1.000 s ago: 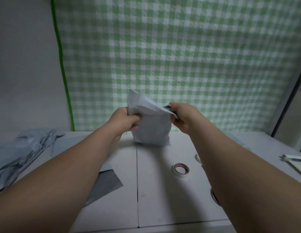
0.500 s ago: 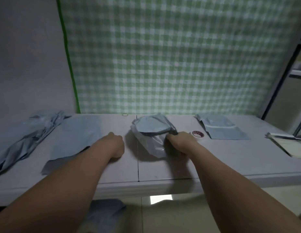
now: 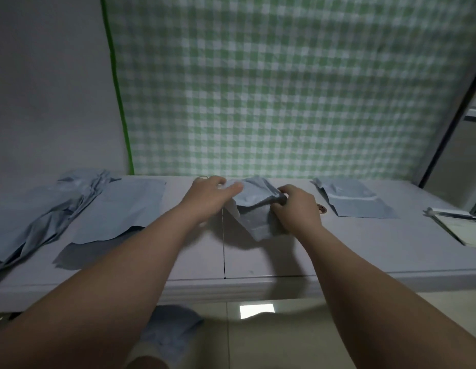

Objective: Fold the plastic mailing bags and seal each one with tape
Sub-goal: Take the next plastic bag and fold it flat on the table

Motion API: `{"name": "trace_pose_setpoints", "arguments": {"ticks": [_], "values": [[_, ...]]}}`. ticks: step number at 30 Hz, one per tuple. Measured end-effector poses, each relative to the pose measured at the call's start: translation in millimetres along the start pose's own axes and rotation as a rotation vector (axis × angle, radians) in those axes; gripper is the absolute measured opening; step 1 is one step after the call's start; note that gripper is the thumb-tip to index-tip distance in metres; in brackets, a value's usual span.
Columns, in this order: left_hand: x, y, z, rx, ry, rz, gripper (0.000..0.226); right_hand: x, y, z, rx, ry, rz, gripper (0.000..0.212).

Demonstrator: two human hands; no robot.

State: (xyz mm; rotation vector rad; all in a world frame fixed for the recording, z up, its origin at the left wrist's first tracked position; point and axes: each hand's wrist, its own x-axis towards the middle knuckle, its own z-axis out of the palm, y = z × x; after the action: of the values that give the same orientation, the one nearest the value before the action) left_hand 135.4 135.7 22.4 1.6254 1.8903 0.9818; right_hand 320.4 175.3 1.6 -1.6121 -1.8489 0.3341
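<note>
Bag [image 3: 254,211], half folded and crumpled, lies by the counter's [image 3: 364,251] back edge, just right of its middle seam [image 3: 223,249]. Our left hand [image 3: 209,197] lays nearly straight fingers [image 3: 231,188] on its upper left corner; our right hand [image 3: 296,211] curls round its right side and grips it. Tape [image 3: 322,208] peeks out just beyond our right hand. Further right lies a folded bag [image 3: 356,202], and a notebook [image 3: 455,225] sits at the right edge. To our left we see a flat bag [image 3: 119,209], then a heap [image 3: 42,209] of bags at the left edge.
</note>
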Motion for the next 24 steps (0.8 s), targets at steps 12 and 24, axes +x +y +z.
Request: {"name": "trace_pose_setpoints", "arguments": {"ticks": [12, 24], "values": [[-34, -14, 9, 0.660, -0.285, -0.001, 0.066, -30, -8, -8, -0.046, -0.010, 0.063, 0.036], [-62, -52, 5, -0.134, -0.151, -0.239, 0.034, -71, 27, -3, -0.182, -0.063, 0.118, 0.028]]}}
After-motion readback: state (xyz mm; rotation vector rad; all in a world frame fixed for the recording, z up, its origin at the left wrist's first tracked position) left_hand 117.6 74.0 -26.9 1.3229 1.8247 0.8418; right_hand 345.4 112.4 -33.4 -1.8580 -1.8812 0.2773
